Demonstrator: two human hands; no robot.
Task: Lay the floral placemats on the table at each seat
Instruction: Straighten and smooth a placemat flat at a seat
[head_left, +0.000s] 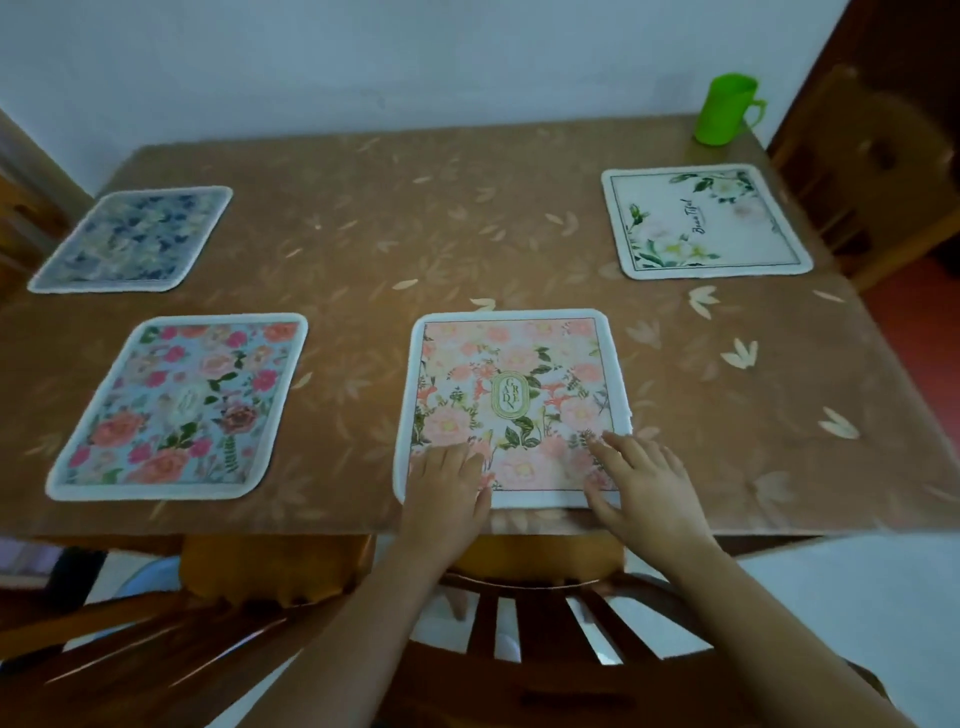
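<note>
Several floral placemats lie flat on the brown leaf-patterned table (467, 234). A pink peach-flower placemat (511, 384) lies at the near edge in front of me. My left hand (447, 493) rests flat on its near left corner and my right hand (644, 483) rests flat on its near right corner, fingers spread. A blue placemat with red and pink flowers (176, 410) lies at the near left. A dark-blue flowered placemat (135, 239) lies at the far left. A white placemat with green leaves (701, 221) lies at the far right.
A green plastic mug (724, 109) stands at the table's far right corner. Wooden chairs stand at the near side (519, 613), at the right (872, 171) and at the left edge (21, 208). A white wall runs behind the table.
</note>
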